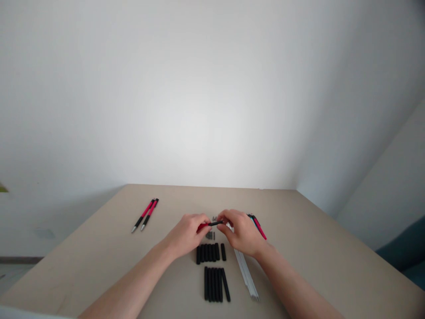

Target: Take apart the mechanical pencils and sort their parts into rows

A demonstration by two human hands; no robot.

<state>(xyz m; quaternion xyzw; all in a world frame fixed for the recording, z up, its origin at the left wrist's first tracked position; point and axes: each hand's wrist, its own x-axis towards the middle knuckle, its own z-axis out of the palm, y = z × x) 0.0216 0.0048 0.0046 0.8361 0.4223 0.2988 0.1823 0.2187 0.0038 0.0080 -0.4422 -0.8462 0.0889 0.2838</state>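
Between my two hands, above the middle of the table, is a red and black pen (pixel 215 223). My left hand (pixel 190 232) is closed on its red end. The fingertips of my right hand (pixel 239 230) pinch its black end; how the parts meet there is partly hidden. Just below the hands lie small grey springs (pixel 210 235), and small silver pieces (pixel 214 218) show behind the pen. Nearer to me are a row of short black tubes (pixel 208 253) and a row of longer black tubes (pixel 214 284).
Thin white refills (pixel 245 274) lie in a bundle beneath my right wrist. Beyond that hand, a red pen barrel (pixel 259 227) lies among pieces partly covered by the hand. Two red and black pens (pixel 146 216) rest at the left of the beige table (pixel 99 248). A wall stands behind.
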